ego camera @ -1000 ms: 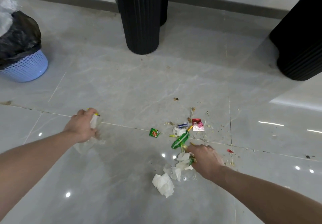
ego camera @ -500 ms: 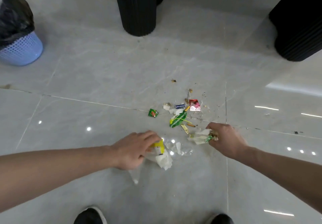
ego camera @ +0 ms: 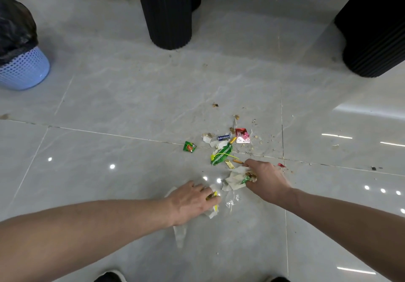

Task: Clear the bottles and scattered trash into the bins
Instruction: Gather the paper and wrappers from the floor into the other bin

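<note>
White crumpled tissue [ego camera: 233, 179] gripped in curled right hand [ego camera: 266, 181]; left hand [ego camera: 192, 202] clutching yellow-and-white scraps [ego camera: 214, 202].

Your floor [ego camera: 131, 97] is glossy polished tile, throwing back lights. Crumpled tissue [ego camera: 233, 179] is matt paper. Green wrapper [ego camera: 221, 154] is shiny plastic film. Blue bin [ego camera: 24, 73] is perforated plastic with a black film liner [ego camera: 15, 29]. Black columns [ego camera: 168, 12] are ribbed, matt.
</note>
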